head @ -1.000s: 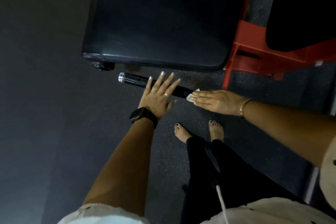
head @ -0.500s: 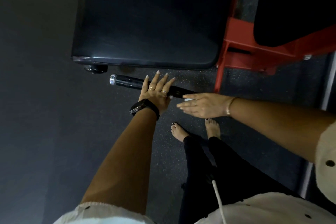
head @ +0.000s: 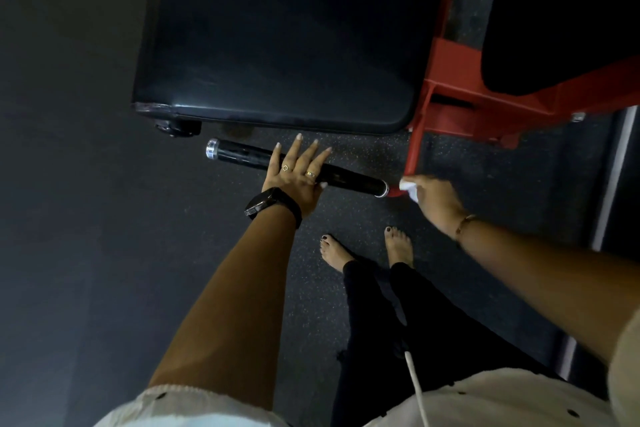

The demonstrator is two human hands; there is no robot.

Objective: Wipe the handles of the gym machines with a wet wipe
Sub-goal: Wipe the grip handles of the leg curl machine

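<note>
- Dark speckled rubber floor (head: 311, 288) lies under a black padded seat (head: 287, 38) on a red frame (head: 460, 80).
- One handle (head: 349, 180): a glossy black cylinder with a chrome ring at each end, just below the seat's edge.
- Left hand (head: 294, 177) lies across its middle, fingers straight, gripping nothing.
- Right hand (head: 436, 199) grasps one white wet wipe (head: 408, 185) just beyond the handle's far ring, apart from the left hand.
- Two rings, one watch (head: 272, 206), one bracelet (head: 464, 224).
</note>
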